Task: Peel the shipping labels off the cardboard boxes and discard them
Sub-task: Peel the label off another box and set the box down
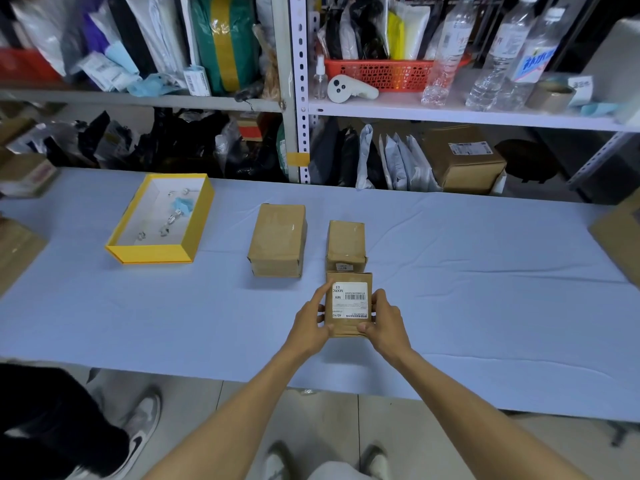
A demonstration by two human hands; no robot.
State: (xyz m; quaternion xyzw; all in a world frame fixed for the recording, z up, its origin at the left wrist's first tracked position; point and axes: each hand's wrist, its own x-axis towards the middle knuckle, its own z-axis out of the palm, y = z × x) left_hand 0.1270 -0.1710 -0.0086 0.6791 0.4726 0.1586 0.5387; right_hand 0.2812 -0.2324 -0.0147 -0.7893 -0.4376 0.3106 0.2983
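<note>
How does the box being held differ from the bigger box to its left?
The held box carries a white shipping label on its top; the bigger box shows none on its visible faces. The held box is smaller and gripped by the left hand and right hand; the bigger box stands free on the table. Both are brown cardboard.

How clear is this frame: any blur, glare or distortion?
Head view: the shipping label on the box gripped by the left hand and right hand reads sharp, without glare; wide-angle distortion bends the shelving; its far-left bags blur.
</note>
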